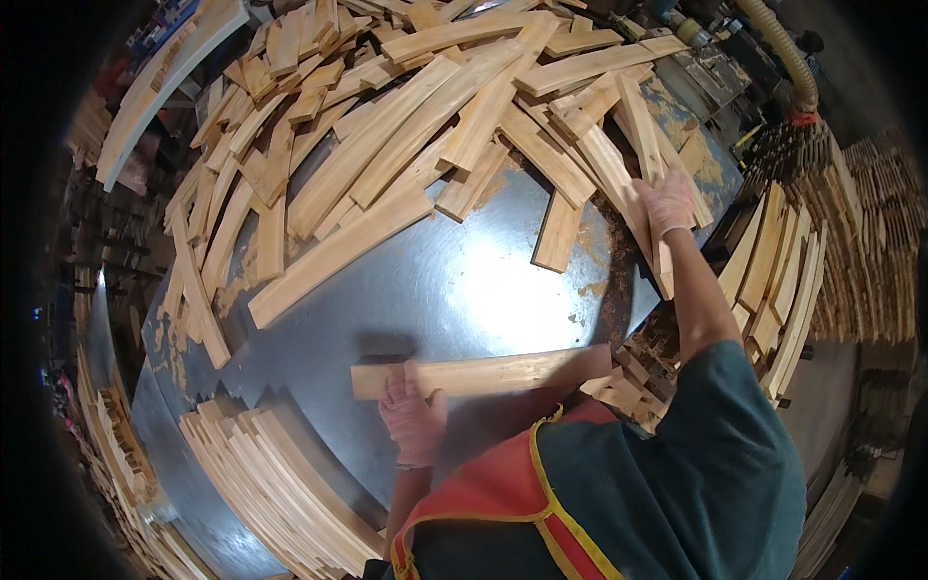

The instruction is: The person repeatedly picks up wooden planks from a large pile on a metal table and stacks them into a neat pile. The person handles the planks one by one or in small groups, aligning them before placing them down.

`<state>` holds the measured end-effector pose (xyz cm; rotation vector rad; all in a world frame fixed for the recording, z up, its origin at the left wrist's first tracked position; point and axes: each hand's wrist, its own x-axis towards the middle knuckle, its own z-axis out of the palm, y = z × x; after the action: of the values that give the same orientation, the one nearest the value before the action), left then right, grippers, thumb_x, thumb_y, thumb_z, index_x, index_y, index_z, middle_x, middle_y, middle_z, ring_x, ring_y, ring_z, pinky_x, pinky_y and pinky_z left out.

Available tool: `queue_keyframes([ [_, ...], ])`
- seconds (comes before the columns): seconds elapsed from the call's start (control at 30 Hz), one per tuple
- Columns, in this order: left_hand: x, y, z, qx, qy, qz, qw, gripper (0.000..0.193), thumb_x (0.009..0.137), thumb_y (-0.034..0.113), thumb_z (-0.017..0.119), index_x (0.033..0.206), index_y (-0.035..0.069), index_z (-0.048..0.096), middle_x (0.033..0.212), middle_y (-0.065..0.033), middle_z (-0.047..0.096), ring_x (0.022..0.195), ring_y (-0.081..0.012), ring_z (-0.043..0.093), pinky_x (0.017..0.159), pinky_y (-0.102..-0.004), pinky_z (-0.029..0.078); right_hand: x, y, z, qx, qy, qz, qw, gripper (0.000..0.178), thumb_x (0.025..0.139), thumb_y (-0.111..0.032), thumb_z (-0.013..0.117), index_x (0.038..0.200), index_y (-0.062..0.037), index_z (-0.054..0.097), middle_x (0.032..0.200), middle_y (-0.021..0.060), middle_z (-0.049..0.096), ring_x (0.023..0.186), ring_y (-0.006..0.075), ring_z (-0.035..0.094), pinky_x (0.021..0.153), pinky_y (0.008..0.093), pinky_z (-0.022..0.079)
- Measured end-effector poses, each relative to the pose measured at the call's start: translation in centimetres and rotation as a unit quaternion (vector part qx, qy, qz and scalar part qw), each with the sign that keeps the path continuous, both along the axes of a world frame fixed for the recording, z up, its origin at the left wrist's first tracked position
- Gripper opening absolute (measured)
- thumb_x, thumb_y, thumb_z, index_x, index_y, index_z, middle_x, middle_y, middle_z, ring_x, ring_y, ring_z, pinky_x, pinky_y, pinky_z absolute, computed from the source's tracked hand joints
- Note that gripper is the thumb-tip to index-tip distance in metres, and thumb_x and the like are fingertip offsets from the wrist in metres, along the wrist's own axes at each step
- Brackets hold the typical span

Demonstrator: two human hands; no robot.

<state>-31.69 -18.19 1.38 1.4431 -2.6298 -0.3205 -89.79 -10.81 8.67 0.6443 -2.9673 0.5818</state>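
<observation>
A pale wooden board (493, 373) lies crosswise near the front edge of a shiny metal table (338, 309). My left hand (413, 414), in a thin see-through glove, grips this board near its left end, the fingers over its face. Far to the right, my gloved right hand (667, 203) is closed around a long wooden board (611, 162) at the right side of a heap. Part of that board is hidden under my hand and forearm. Other loose boards (556, 230) lie close by.
The large jumbled heap of boards (396, 126) covers the table's far half. A neat row of boards (261, 474) stands at the front left. Short offcuts (633, 382) lie by the right front edge. Stacked boards (773, 280) and a ribbed hose (783, 53) are at the right.
</observation>
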Motion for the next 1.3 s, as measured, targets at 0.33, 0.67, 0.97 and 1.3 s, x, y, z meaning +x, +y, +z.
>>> queue_keyframes([
  [0.33,1.5,-0.2,1.3,-0.02,-0.013,-0.124,0.992,0.079,0.076,0.033,0.083,0.146,0.012,0.052,0.147,-0.0099,0.051,0.136,-0.0365,0.049,0.106,-0.0546,0.043,12.9,4.6,-4.0,-0.034,-0.123,0.002,0.992,0.112,0.07,-0.03,0.085,0.164,-0.0094,0.027,0.14,0.0336,0.051,0.124,0.0517,0.06,0.106,0.0505,0.052],
  [0.67,6.9,1.4,2.9,0.375,0.379,-0.005,0.846,0.064,0.097,0.033,0.073,0.149,0.003,0.052,0.131,-0.0089,0.064,0.119,-0.0214,0.063,0.095,-0.0375,0.052,41.4,2.6,-1.1,-0.315,-0.475,0.211,0.794,0.114,0.085,-0.023,0.086,0.17,-0.01,0.012,0.137,0.0157,0.057,0.112,0.0198,0.063,0.092,0.0348,0.058],
  [0.97,16.6,-0.2,1.3,0.444,0.535,0.271,0.666,0.03,0.095,0.014,0.065,0.121,-0.001,0.063,0.103,-0.0102,0.072,0.093,-0.0233,0.072,0.075,-0.0371,0.059,50.7,0.5,-2.7,-0.106,-0.387,0.541,0.739,0.076,0.086,-0.046,0.075,0.147,-0.0049,0.053,0.142,0.0245,0.058,0.136,0.043,0.054,0.115,0.0455,0.046],
  [1.3,28.6,7.4,0.6,-0.067,-0.191,0.341,0.918,0.079,0.088,0.026,0.072,0.16,0.014,0.042,0.164,-0.0138,0.039,0.155,-0.035,0.031,0.127,-0.0486,0.026,13.2,-2.1,-5.8,-0.335,-0.246,-0.04,0.909,0.072,0.094,-0.027,0.076,0.152,0.0053,0.048,0.128,0.0204,0.07,0.109,0.0313,0.068,0.096,0.0405,0.055],
])
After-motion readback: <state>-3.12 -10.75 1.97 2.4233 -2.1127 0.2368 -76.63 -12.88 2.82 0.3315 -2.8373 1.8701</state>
